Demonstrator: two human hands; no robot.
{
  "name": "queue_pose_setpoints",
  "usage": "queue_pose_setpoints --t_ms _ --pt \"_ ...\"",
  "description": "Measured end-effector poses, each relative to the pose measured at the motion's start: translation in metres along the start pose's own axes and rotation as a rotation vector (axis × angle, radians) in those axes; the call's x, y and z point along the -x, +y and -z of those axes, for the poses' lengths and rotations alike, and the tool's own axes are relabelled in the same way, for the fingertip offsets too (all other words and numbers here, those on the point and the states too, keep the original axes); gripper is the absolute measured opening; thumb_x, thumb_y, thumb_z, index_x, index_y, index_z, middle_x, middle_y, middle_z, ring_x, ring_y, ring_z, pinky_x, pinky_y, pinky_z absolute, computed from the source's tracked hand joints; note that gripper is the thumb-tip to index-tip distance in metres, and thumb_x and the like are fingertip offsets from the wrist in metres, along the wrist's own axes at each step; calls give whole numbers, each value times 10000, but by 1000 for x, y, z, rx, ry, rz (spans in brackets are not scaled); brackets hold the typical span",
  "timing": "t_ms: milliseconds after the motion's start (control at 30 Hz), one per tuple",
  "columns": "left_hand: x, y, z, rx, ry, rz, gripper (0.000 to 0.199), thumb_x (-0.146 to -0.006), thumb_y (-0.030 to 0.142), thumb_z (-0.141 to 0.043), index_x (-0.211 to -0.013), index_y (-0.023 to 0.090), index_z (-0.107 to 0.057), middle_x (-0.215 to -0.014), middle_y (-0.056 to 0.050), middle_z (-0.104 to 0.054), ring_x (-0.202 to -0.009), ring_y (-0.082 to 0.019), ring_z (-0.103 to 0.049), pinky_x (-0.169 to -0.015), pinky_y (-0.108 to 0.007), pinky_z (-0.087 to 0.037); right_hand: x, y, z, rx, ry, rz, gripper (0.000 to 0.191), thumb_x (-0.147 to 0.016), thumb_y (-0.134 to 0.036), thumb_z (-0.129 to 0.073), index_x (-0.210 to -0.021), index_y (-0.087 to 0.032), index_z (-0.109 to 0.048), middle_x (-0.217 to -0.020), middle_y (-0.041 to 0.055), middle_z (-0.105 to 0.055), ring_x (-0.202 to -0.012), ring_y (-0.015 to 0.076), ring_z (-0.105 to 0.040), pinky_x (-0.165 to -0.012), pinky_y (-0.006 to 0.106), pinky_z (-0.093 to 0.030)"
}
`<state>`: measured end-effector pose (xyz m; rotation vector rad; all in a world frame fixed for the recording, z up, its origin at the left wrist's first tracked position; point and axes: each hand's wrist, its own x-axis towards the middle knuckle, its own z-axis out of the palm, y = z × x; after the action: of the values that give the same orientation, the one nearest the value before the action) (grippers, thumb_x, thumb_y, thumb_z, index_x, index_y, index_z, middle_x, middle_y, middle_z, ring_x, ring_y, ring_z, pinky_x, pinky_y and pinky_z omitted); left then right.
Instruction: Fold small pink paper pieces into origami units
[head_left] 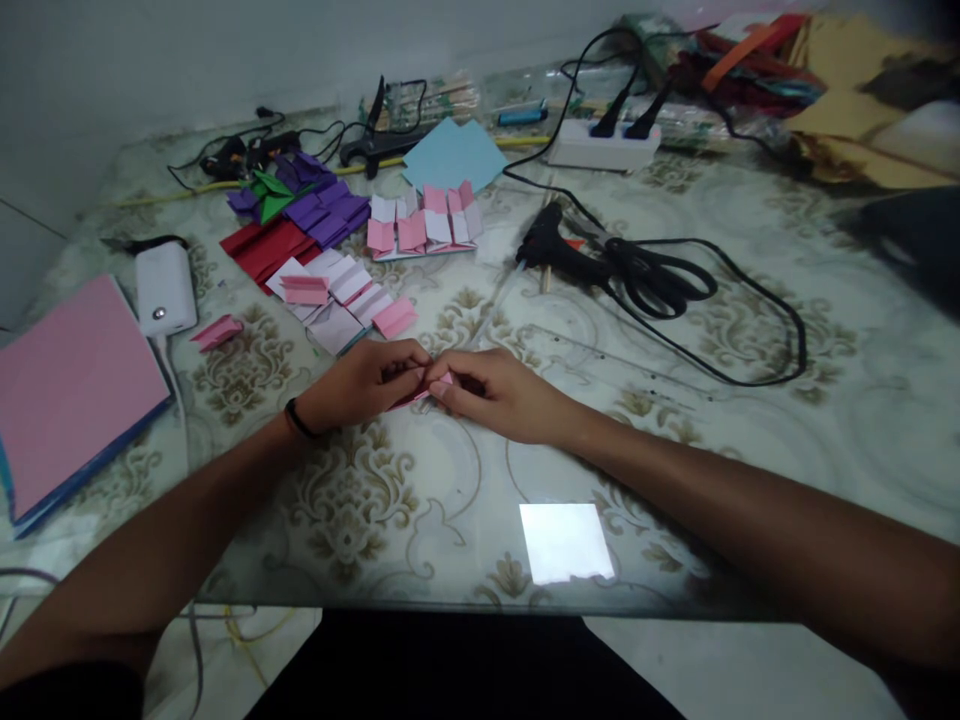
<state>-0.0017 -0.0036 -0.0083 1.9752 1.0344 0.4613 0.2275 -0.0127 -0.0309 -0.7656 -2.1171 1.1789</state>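
Both my hands meet over the tabletop, pinching one small piece of pink paper (407,401) between them. My left hand (367,380) presses it with thumb and forefinger; a black band circles that wrist. From the right, my right hand (499,392) grips the paper's other end, its fingers curled. Most of the paper is hidden by my fingers. Just beyond lie folded white and pink paper pieces (337,300), with another pink and white folded set (425,222) farther back. A single folded pink piece (217,333) rests to the left.
A black glue gun (562,250) with a coiled cord lies at the right. A white power bank (165,288) and pink paper sheets (79,385) are at the left. Behind are purple folded papers (326,212), light blue sheets (455,153) and a power strip (604,147).
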Motion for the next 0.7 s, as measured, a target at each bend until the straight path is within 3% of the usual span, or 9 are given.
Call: queue_pose_setpoints --t_ms 700 --pt "0 0 0 -14 4 -12 187 -941 301 -601 -932 147 -708 -718 26 -675 -640 -85 -545 -630 -205 -405 0 -1 -1 -4 -8 3 248 -1041 -348 -575 -970 -150 -707 -668 -35 -590 -585 84 -467 -567 202 -338"
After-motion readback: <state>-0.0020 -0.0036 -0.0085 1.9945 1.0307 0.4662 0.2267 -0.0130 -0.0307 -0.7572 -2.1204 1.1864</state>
